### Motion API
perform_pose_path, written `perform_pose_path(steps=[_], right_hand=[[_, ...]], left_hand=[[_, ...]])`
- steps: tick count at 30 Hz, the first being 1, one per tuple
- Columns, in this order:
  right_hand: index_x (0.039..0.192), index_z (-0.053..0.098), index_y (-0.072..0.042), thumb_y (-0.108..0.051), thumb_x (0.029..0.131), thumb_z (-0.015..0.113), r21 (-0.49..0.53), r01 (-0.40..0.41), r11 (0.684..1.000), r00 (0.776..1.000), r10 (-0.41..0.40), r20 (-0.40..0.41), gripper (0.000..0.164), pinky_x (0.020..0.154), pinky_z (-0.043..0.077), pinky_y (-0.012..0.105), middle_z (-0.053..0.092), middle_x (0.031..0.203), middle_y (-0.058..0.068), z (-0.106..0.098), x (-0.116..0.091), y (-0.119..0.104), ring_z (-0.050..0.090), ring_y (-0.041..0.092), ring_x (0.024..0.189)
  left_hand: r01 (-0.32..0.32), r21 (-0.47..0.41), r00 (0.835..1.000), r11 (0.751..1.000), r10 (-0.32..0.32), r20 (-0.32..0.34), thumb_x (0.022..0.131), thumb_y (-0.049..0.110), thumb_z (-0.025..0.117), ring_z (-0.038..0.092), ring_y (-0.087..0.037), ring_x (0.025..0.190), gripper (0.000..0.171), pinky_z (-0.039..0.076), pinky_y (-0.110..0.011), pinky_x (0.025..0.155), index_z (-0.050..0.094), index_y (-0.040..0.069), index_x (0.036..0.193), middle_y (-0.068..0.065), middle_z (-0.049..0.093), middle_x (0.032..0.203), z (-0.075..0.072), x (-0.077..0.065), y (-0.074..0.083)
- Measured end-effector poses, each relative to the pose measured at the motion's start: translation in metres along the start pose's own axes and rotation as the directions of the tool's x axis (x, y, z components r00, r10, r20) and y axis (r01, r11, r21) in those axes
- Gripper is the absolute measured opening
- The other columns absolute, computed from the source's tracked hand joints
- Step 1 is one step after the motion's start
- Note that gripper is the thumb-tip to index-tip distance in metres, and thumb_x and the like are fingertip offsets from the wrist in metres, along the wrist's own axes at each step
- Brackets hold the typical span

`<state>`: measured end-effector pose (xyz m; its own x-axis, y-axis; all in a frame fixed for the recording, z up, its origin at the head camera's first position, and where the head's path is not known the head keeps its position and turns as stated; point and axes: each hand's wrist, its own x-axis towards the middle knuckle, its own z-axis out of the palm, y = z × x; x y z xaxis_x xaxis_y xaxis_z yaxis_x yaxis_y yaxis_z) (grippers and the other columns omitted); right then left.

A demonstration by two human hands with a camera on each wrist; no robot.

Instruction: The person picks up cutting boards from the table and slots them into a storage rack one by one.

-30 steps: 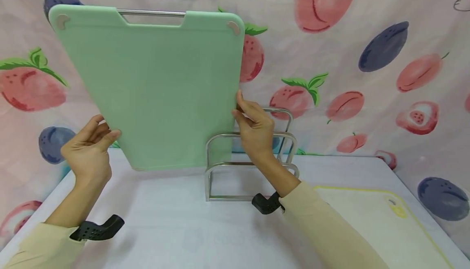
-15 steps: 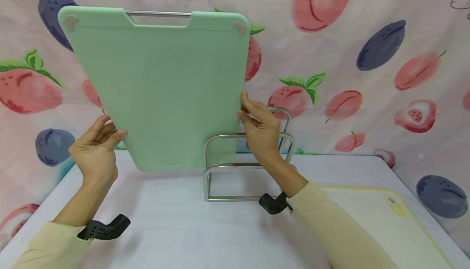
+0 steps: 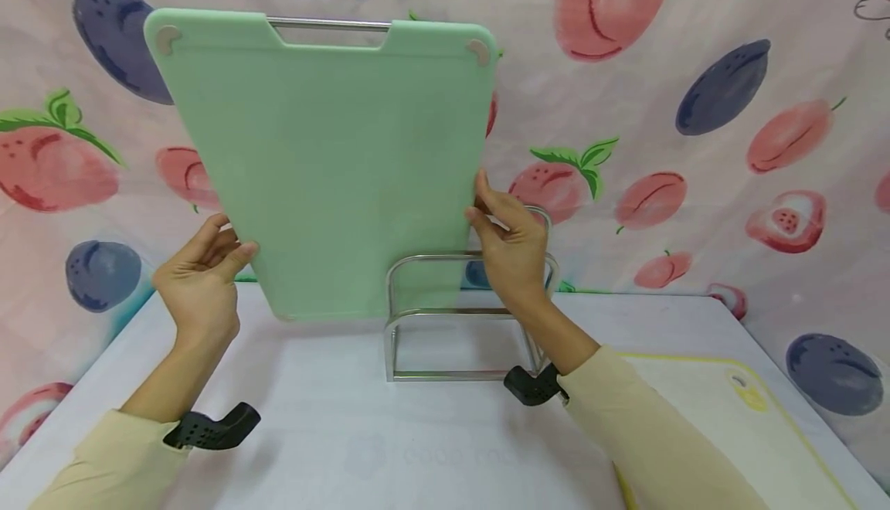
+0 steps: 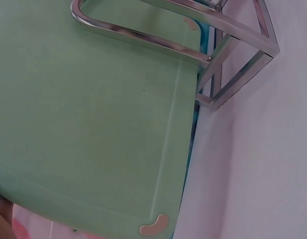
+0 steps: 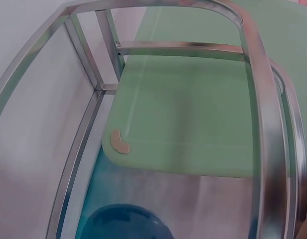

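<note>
A green cutting board (image 3: pixel 334 162) with a metal bar in its top cut-out stands upright between both hands. By its left edge, my left hand (image 3: pixel 202 278) pinches it between thumb and fingers. My right hand (image 3: pixel 511 243) pinches the opposite edge, above the metal rack (image 3: pixel 445 311). The lower right part of the board is behind the rack's front hoops. In the right wrist view, a board corner with a tan pad (image 5: pixel 120 142) sits between the rack's bars (image 5: pixel 263 124). Another tan corner pad (image 4: pixel 154 225) shows in the left wrist view, outside the rack.
A white cutting board with a yellow rim (image 3: pixel 723 417) lies on the right of the white table (image 3: pixel 389 448), partly under the right sleeve. Behind the table hangs a fruit-printed cloth (image 3: pixel 730 224). Each wrist wears a black camera mount (image 3: pixel 215 426).
Both hands have moved right with the green cutting board. More of the board is behind the rack's front hoops now. The rack has stayed in place.
</note>
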<state>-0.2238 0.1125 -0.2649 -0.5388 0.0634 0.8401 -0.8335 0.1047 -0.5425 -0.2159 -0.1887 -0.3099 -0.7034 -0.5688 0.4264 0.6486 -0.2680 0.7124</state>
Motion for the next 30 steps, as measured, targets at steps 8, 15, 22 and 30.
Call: perform_pose_path(steps=[8, 15, 22, 30], right_hand=[[0.118, 0.051, 0.005, 0.013, 0.077, 0.06, 0.003, -0.008, 1.0, 1.0, 0.008, 0.009, 0.042, 0.076, 0.049, 0.036, 0.059, 0.095, 0.024, -0.008, 0.0, 0.001, 0.056, 0.032, 0.089], [0.119, 0.05, 0.003, 0.012, 0.077, 0.06, -0.015, -0.034, 0.999, 0.999, 0.034, 0.008, 0.044, 0.076, 0.049, 0.035, 0.058, 0.093, 0.023, -0.014, 0.0, 0.003, 0.056, 0.029, 0.089], [0.118, 0.053, 0.001, 0.009, 0.078, 0.062, -0.057, -0.065, 0.996, 0.998, 0.064, -0.028, 0.042, 0.076, 0.05, 0.03, 0.061, 0.095, 0.02, -0.02, 0.001, 0.003, 0.058, 0.026, 0.088], [0.116, 0.054, 0.002, 0.01, 0.077, 0.062, -0.035, -0.062, 0.997, 0.997, 0.06, -0.052, 0.041, 0.076, 0.049, 0.029, 0.061, 0.102, 0.018, -0.025, 0.002, 0.004, 0.059, 0.025, 0.09]], left_hand=[[-0.007, 0.002, 1.0, 1.0, 0.007, 0.029, 0.061, -0.016, 0.072, 0.06, -0.021, 0.066, 0.042, 0.051, -0.022, 0.064, 0.063, -0.009, 0.102, -0.012, 0.067, 0.077, 0.006, -0.003, -0.003], [-0.016, -0.004, 0.998, 1.0, 0.017, 0.057, 0.062, -0.015, 0.072, 0.06, -0.021, 0.066, 0.042, 0.051, -0.022, 0.063, 0.063, -0.009, 0.102, -0.013, 0.067, 0.078, 0.011, -0.005, -0.006], [-0.02, 0.003, 0.997, 1.0, 0.019, 0.074, 0.063, -0.014, 0.072, 0.059, -0.021, 0.066, 0.041, 0.051, -0.022, 0.063, 0.063, -0.009, 0.102, -0.012, 0.066, 0.078, 0.016, -0.009, -0.009], [-0.007, 0.028, 0.997, 1.0, 0.005, 0.083, 0.063, -0.014, 0.071, 0.06, -0.019, 0.067, 0.039, 0.05, -0.022, 0.065, 0.064, -0.009, 0.101, -0.011, 0.066, 0.078, 0.02, -0.012, -0.012]])
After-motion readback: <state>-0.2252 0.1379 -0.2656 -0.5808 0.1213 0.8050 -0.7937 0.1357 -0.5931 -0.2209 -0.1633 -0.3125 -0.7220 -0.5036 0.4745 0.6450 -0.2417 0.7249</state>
